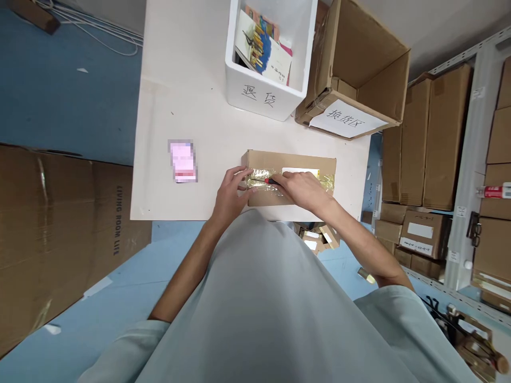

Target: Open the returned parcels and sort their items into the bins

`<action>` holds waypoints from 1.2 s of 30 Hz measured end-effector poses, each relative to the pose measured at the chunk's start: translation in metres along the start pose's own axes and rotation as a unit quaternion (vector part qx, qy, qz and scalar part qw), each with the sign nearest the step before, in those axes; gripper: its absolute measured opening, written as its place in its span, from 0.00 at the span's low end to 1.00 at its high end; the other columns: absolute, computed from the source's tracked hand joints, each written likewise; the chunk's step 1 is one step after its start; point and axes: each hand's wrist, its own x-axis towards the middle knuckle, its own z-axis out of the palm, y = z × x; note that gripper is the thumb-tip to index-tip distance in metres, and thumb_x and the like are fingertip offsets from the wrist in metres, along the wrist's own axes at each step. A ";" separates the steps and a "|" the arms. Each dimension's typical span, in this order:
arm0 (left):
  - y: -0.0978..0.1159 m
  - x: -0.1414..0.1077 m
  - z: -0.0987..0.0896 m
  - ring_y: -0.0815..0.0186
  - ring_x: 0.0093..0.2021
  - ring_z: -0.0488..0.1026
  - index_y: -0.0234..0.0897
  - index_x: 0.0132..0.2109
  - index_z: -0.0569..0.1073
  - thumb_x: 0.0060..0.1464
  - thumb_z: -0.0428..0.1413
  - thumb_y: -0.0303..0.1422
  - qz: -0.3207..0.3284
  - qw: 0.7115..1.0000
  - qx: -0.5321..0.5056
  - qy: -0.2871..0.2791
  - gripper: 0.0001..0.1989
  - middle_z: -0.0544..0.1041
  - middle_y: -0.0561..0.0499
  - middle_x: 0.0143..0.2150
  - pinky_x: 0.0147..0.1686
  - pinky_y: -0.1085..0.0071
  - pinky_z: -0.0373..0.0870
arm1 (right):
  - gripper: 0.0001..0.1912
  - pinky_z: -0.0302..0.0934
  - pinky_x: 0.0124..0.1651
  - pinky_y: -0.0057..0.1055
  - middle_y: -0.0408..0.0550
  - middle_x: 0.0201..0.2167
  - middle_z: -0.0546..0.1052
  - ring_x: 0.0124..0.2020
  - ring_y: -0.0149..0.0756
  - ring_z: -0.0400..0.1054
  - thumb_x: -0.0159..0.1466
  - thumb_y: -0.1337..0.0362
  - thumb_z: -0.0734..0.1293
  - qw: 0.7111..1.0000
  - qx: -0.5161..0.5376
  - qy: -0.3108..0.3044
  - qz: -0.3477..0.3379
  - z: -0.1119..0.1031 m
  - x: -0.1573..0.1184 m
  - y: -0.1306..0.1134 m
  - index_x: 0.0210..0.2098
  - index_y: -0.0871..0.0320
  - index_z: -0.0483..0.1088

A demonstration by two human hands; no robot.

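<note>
A taped cardboard box (291, 199) lies on the white table near its front edge, with clear tape (261, 174) along its top and a white label (301, 172) partly under my right hand. My left hand (232, 194) grips the box's left end, fingers and thumb apart around the corner. Closed over the top of the box, my right hand (301, 189) holds a thin tool with a red and black handle (269, 181). Its slim metal shaft points left along the tape, toward my left fingers. Whether its tip is under the tape I cannot tell.
Behind the box stand a white foam bin (255, 98) with booklets inside and an open carton (367, 69) with a paper sign. A blurred pink-screened phone-like item (183, 161) lies at left. Shelves of boxes (427, 138) line the right; a large carton (72, 213) stands left.
</note>
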 end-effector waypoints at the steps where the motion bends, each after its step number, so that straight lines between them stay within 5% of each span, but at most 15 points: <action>1: 0.000 0.000 0.000 0.56 0.60 0.77 0.47 0.68 0.75 0.66 0.63 0.39 0.002 1.000 -0.003 -0.001 0.25 0.70 0.44 0.70 0.55 0.57 0.86 | 0.20 0.59 0.42 0.35 0.59 0.52 0.84 0.48 0.48 0.80 0.85 0.60 0.53 1.000 -0.006 -0.007 0.001 -0.002 0.000 -0.001 0.65 0.56 0.71; 11: -0.007 0.007 0.002 0.56 0.58 0.78 0.47 0.68 0.75 0.65 0.63 0.39 -0.013 1.000 -0.021 0.003 0.26 0.69 0.43 0.71 0.54 0.58 0.85 | 0.23 0.67 0.45 0.38 0.67 0.55 0.81 0.51 0.49 0.81 0.79 0.76 0.52 0.996 -0.082 -0.038 0.009 -0.024 0.003 -0.029 0.67 0.64 0.66; 21: -0.001 0.012 -0.002 0.54 0.62 0.77 0.47 0.67 0.75 0.66 0.63 0.43 -0.015 1.000 -0.008 -0.003 0.25 0.70 0.42 0.72 0.53 0.57 0.85 | 0.22 0.68 0.42 0.35 0.68 0.51 0.83 0.50 0.48 0.81 0.77 0.78 0.52 0.997 -0.071 -0.016 0.022 -0.011 0.002 -0.023 0.62 0.66 0.70; 25: 0.005 0.010 -0.004 0.55 0.61 0.77 0.47 0.67 0.76 0.67 0.61 0.45 -0.024 1.000 0.005 0.001 0.25 0.69 0.41 0.73 0.53 0.57 0.85 | 0.21 0.67 0.42 0.37 0.70 0.49 0.83 0.49 0.50 0.81 0.78 0.75 0.53 0.996 -0.067 -0.016 0.051 0.002 -0.013 0.007 0.59 0.66 0.74; 30: 0.011 0.010 -0.002 0.56 0.57 0.78 0.47 0.67 0.76 0.66 0.62 0.50 -0.039 0.999 0.025 0.008 0.27 0.70 0.41 0.73 0.51 0.58 0.86 | 0.23 0.62 0.40 0.37 0.69 0.49 0.84 0.49 0.51 0.80 0.76 0.76 0.54 0.985 -0.085 -0.052 0.142 0.026 -0.058 0.076 0.62 0.66 0.74; 36: 0.013 0.009 0.001 0.56 0.56 0.80 0.47 0.68 0.75 0.66 0.61 0.52 -0.066 0.997 0.050 0.005 0.28 0.68 0.40 0.76 0.52 0.57 0.85 | 0.27 0.60 0.40 0.38 0.67 0.52 0.83 0.51 0.52 0.77 0.73 0.78 0.55 0.991 -0.073 -0.029 0.107 0.062 -0.086 0.131 0.67 0.64 0.71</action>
